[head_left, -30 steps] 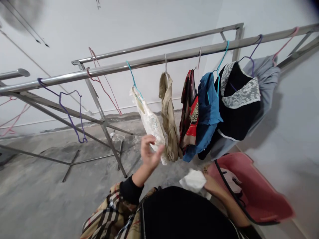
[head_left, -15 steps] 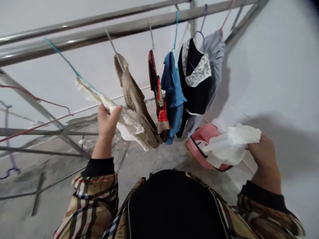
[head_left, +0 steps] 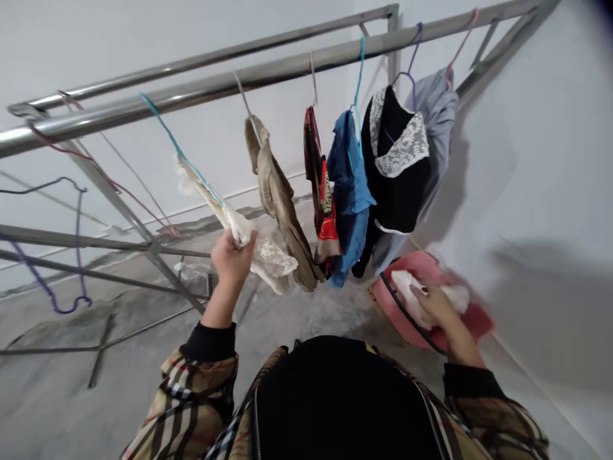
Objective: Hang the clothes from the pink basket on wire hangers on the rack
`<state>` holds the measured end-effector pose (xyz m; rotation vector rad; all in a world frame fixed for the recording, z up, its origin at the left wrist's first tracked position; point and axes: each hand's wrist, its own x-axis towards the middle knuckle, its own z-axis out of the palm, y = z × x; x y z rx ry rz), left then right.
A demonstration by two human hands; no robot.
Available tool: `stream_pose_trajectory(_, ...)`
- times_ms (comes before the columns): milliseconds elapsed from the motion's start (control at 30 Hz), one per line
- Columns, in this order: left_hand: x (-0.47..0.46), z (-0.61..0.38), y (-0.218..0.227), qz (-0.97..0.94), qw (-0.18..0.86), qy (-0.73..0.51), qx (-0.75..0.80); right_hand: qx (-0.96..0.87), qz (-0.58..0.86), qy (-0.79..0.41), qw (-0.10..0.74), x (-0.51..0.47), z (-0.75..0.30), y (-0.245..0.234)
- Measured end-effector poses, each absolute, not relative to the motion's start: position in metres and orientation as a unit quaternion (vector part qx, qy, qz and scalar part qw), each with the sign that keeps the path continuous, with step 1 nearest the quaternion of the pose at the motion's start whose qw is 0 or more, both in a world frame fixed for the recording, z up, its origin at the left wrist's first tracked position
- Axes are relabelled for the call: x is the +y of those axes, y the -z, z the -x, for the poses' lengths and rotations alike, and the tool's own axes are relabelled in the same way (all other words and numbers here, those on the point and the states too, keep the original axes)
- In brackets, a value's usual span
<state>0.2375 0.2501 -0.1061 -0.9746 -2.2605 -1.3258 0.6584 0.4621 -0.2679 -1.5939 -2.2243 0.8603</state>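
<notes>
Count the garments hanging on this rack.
6, all hanging along the front steel rail, left to right: white lace garment, gripped by the left hand; beige cloth; red patterned cloth; blue shirt; black top with lace collar; grey garment. Others could hide behind them.

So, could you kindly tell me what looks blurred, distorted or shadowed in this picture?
In the head view, the right hand is motion-blurred over the pink tub, the left hand looks sharper, the steel rail bows from the wide lens, and a shadow falls on the wall.

Hidden: part of the lace garment [head_left: 271,260] inside my left hand [head_left: 232,259]; blurred: my right hand [head_left: 438,306], the white cloth [head_left: 407,291]; cut off: my plaid sleeves [head_left: 191,390].
</notes>
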Motion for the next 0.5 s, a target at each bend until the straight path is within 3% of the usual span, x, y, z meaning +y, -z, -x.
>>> stream_pose_trajectory(233, 0.227, -0.232, 0.130, 0.383, 0.333, 0.427, -0.748, -0.807, 0.429, -0.398, 0.074, 0.419, -0.583, 0.273)
stream_pose_trajectory(500, 0.209, -0.232, 0.153, 0.385, 0.291, 0.467, -0.741, -0.797, 0.375, -0.472, 0.033, 0.401, -0.565, 0.299)
